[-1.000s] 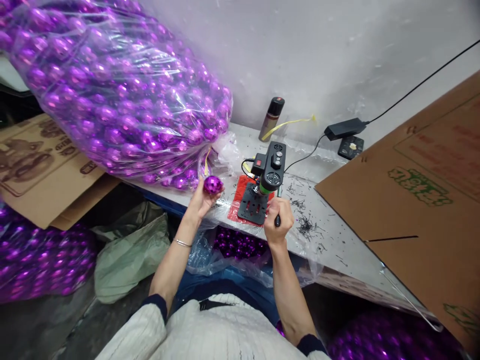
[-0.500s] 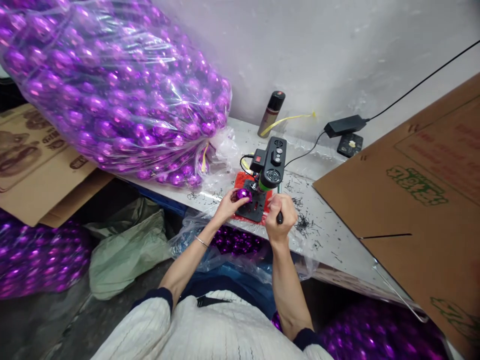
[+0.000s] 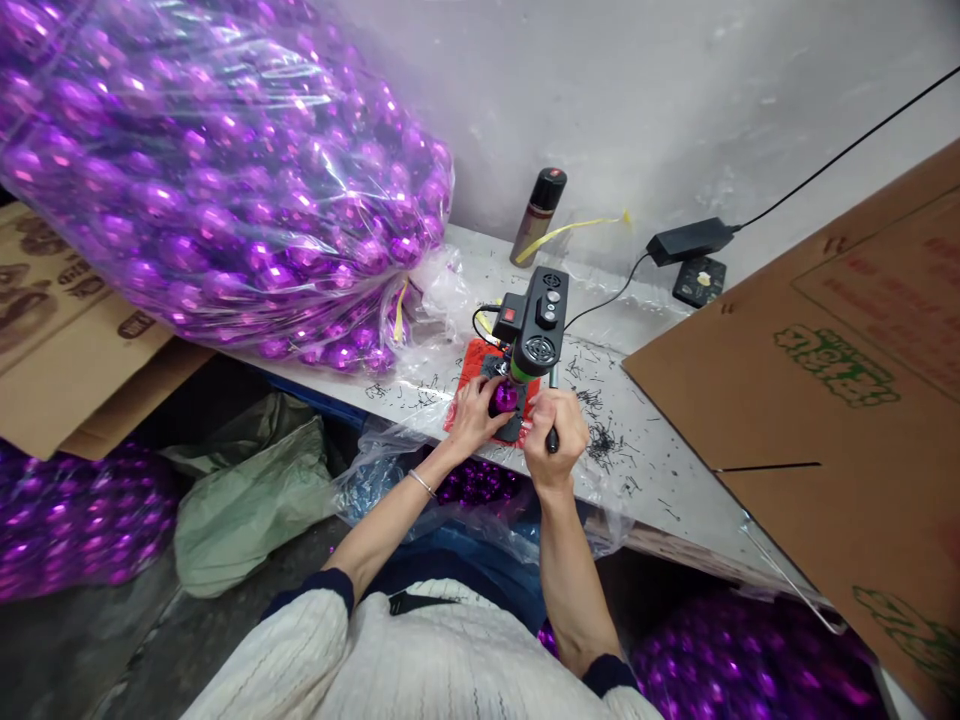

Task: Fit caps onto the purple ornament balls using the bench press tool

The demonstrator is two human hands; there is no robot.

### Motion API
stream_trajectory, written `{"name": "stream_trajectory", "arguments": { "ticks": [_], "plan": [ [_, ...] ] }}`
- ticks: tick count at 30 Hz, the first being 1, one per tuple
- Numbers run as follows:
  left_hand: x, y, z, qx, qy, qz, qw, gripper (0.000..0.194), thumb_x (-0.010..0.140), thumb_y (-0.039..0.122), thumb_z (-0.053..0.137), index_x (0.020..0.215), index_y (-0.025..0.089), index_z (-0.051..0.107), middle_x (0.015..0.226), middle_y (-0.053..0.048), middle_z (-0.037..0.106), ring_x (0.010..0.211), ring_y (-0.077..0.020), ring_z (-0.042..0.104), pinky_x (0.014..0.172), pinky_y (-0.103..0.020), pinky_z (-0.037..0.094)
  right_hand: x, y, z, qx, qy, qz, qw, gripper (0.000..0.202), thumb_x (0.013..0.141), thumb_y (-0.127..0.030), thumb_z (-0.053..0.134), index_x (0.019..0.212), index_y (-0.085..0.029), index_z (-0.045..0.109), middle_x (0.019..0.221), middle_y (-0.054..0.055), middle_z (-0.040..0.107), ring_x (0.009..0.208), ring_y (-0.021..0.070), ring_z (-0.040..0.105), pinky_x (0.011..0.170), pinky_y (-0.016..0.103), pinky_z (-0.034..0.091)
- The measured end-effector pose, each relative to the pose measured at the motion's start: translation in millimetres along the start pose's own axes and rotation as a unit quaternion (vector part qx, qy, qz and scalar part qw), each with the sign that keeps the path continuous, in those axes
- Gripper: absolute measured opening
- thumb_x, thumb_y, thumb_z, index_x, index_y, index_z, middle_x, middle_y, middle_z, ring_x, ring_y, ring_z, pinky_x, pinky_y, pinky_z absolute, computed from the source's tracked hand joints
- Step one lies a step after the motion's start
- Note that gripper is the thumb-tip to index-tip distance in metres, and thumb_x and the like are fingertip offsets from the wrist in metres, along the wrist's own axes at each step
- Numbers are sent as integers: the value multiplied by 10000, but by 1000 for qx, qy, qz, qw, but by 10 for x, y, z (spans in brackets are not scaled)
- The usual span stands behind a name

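My left hand (image 3: pixel 477 413) has its fingers closed round a shiny purple bauble (image 3: pixel 506 397). The bauble is under the head of a small black bench drill press (image 3: pixel 541 325), just below its green collar. Whether a bit touches the bauble is hidden. My right hand (image 3: pixel 556 432) is wrapped in a fist round the black-ended lever handle (image 3: pixel 553 440) on the machine's right side. Beneath the machine's dark base lies a red mat (image 3: pixel 459 408), partly covered by my left hand.
A huge clear bag of purple baubles (image 3: pixel 247 190) lies at left. Behind the machine stand a spray can (image 3: pixel 538 217) and a power adapter (image 3: pixel 690 241). Black shavings (image 3: pixel 602 438) litter the white table. A cardboard box (image 3: pixel 825 390) bounds the right; an open plastic bag of baubles (image 3: pixel 480 485) hangs below the front edge.
My left hand has moved right with the bauble, from the machine's left side to under its head. My right hand stays on the lever handle. The view has shifted slightly.
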State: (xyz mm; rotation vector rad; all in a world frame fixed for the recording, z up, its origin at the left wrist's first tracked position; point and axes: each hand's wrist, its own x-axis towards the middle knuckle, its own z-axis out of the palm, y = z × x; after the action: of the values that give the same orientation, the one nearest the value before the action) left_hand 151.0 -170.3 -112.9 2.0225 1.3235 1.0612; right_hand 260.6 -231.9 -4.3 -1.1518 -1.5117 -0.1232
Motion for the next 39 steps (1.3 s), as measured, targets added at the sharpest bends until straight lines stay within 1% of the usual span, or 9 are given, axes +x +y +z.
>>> {"name": "stream_trajectory", "arguments": {
  "ticks": [3,6,11,18,22,27,34,36,39],
  "plan": [
    [-19,-31,51,-43,-2,14,999,600,826,361,742,1367,216,527,1316,-134,607,1245,-300,574,1058,-460,447,-7,1,-6,-3,-1,0,1000,225,956,-164,433,775,-216,555,742,19,614,711,143,595,678,300,462],
    [-39,-76,53,-64,-1,26,998,607,830,373,744,1368,204,522,1335,-141,626,1264,-293,581,1090,-466,429,-38,19,8,-2,6,-10,1000,221,951,-145,435,771,-219,542,742,17,611,713,141,594,673,296,461],
    [-65,-111,61,-57,3,39,998,589,842,367,731,1371,213,523,1346,-146,633,1275,-289,588,1103,-486,422,-162,99,74,0,26,-15,1000,217,939,-136,438,771,-222,546,745,18,622,718,148,619,674,299,479],
    [-80,-87,72,-45,3,29,999,601,833,442,739,1357,223,540,1339,-148,637,1270,-306,593,1098,-511,434,-326,214,165,-4,49,-20,999,215,951,-175,430,775,-226,542,744,6,619,691,142,616,663,301,490],
    [-88,-84,71,-44,4,28,999,594,836,429,739,1360,230,540,1341,-145,637,1271,-306,593,1094,-510,441,-360,254,203,3,65,-22,998,233,972,-222,413,781,-226,548,754,13,609,687,147,608,655,314,488],
    [-88,-94,80,-52,10,39,998,602,840,422,735,1367,213,532,1336,-151,640,1268,-302,596,1100,-509,434,-388,296,237,15,76,-33,996,251,985,-239,399,772,-221,530,761,8,591,678,133,577,668,316,475],
    [-71,-98,84,-52,8,32,998,597,831,409,745,1360,226,539,1333,-143,642,1265,-300,596,1098,-501,436,-425,355,269,2,74,-39,996,274,1002,-270,368,765,-223,497,737,-1,569,673,131,553,692,325,447],
    [-72,-103,81,-54,14,42,998,592,838,396,739,1362,213,533,1332,-149,641,1265,-297,597,1097,-493,437,-436,384,290,7,82,-53,995,272,1002,-256,361,765,-223,491,725,-6,558,665,128,549,683,316,448],
    [-71,-123,87,-55,21,61,996,574,854,369,723,1362,190,524,1327,-155,643,1258,-289,602,1084,-478,450,-428,413,303,1,73,-102,992,261,991,-230,378,753,-222,484,714,-8,553,651,121,541,635,286,445]
  ]
}}
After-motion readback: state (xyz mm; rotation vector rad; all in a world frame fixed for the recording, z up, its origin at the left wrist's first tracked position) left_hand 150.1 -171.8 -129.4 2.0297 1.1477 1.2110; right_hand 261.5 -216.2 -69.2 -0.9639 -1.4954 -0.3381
